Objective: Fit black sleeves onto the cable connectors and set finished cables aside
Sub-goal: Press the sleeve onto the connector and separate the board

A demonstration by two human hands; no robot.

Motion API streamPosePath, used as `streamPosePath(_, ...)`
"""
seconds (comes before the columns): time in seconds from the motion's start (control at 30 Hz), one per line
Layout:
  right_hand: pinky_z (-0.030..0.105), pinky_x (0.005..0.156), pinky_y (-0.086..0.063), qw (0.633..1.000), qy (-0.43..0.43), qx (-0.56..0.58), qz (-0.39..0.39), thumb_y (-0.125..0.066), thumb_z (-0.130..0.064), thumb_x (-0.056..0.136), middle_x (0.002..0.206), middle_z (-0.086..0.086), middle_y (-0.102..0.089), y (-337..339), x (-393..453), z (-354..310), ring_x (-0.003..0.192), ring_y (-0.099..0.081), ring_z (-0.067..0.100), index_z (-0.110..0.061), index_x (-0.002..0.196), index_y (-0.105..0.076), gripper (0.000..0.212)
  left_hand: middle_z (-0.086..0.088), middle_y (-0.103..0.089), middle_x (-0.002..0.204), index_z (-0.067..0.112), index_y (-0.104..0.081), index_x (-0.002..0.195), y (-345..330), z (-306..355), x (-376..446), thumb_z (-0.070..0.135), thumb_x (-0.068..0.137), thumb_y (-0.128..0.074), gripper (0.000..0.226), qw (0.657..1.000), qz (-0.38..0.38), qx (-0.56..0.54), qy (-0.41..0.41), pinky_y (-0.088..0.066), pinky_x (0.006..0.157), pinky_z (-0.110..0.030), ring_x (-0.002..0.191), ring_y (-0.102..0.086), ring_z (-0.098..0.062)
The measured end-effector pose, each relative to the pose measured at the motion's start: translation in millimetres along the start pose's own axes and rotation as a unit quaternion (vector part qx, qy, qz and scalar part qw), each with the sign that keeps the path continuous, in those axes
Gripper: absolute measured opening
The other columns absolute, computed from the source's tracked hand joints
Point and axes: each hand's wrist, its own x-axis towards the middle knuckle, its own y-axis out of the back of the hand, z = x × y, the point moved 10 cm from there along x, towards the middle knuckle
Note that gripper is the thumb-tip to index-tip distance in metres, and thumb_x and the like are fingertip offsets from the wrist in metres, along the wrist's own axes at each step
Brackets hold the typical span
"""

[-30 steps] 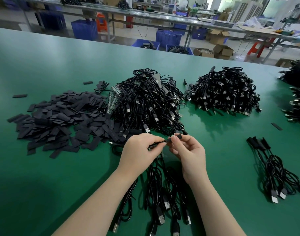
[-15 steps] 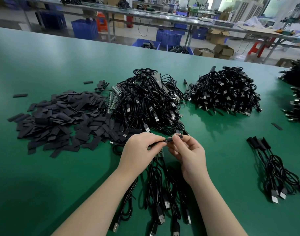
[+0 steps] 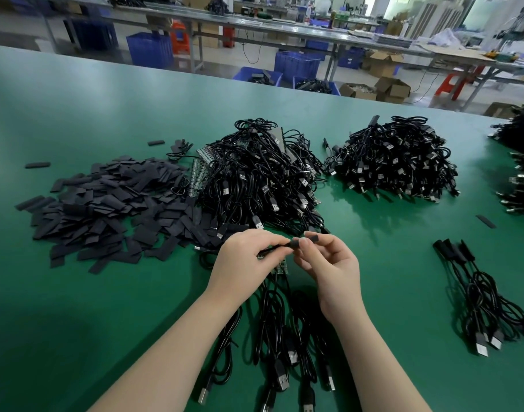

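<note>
1. Sleeve, a short black tube, is sitting between our two hands just above the table, and we are pinching it with the right hand, thumb and forefinger closed on it.
2. We are gripping the cable in the left hand, fingers curled round it close to its end, which is pointing into the sleeve's mouth; how far the connector is in, we cannot tell.
3. We are judging the likeliest fault to be a skewed entry: squeezing the soft sleeve flat would be closing its mouth and jamming the connector at the rim.
4. We are also risking a slip, since the left-hand grip is sitting back on the thin cord and could let it buckle under the push.
5. Loose cables are trailing under our wrists and could be snagging the one we are working.
6. Outward, the spare sleeve pile is lying left, the unfinished cable heap ahead, and the finished cables well apart on the right of the green table.
</note>
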Motion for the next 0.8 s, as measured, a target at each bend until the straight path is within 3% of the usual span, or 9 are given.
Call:
streamPosePath(0.2,0.022,0.069,-0.056,1.000,0.006,0.026,0.009,-0.079,-0.019,0.078,0.084,0.010,-0.076,-1.2,-1.5,-2.1,0.071,-0.071,0.014,-0.021,0.084,-0.077,0.007,0.019,-0.070,0.089,0.024,-0.078,0.098,3.8,-6.5,-1.8,0.027,0.076,-0.083,0.022,0.999,0.023,-0.022,0.040,-0.051,0.081,-0.016,0.089,-0.064,0.003)
streamPosePath(0.33,0.023,0.071,-0.057,0.999,0.005,0.038,0.017,-0.078,-0.023,0.074,0.086,0.010,-0.076,0.6,-2.5,-3.5,0.081,-0.074,0.017,-0.022,0.083,-0.077,0.010,0.015,-0.073,0.090,0.022,-0.078,0.095,3.0,2.0,-1.4,0.023,0.079,-0.080,0.015,1.000,0.023,-0.004,0.008,-0.052,0.079,-0.021,0.089,-0.065,0.002)
streamPosePath(0.5,0.025,0.072,-0.057,0.999,-0.002,0.037,0.014,-0.079,-0.022,0.069,0.077,0.014,-0.071,-1.5,-3.1,-2.0,0.079,-0.073,0.021,-0.018,0.084,-0.075,0.017,0.015,-0.074,0.088,0.021,-0.078,0.092,6.2,7.9,-3.2,0.026,0.082,-0.074,0.012,0.999,0.041,0.028,-0.020,-0.053,0.083,-0.029,0.089,-0.065,0.001)
streamPosePath(0.6,0.024,0.070,-0.057,0.999,-0.001,0.035,0.030,-0.078,-0.021,0.068,0.082,0.012,-0.074,1.2,-2.8,-1.3,0.077,-0.073,0.020,-0.007,0.091,-0.067,0.030,0.014,-0.074,0.087,0.020,-0.079,0.090,5.0,12.2,-3.5,0.027,0.081,-0.073,0.012,0.997,0.042,0.043,-0.041,-0.050,0.083,-0.026,0.090,-0.064,0.001)
streamPosePath(0.8,0.024,0.068,-0.057,0.998,-0.005,0.055,0.037,-0.076,-0.018,0.070,0.083,0.011,-0.074,1.8,-2.2,2.6,0.073,-0.070,0.016,-0.004,0.092,-0.065,0.029,0.012,-0.074,0.085,0.018,-0.079,0.089,3.1,14.5,-4.2,0.027,0.081,-0.073,0.012,0.995,0.053,0.051,-0.065,-0.049,0.082,-0.023,0.085,-0.065,-0.001)
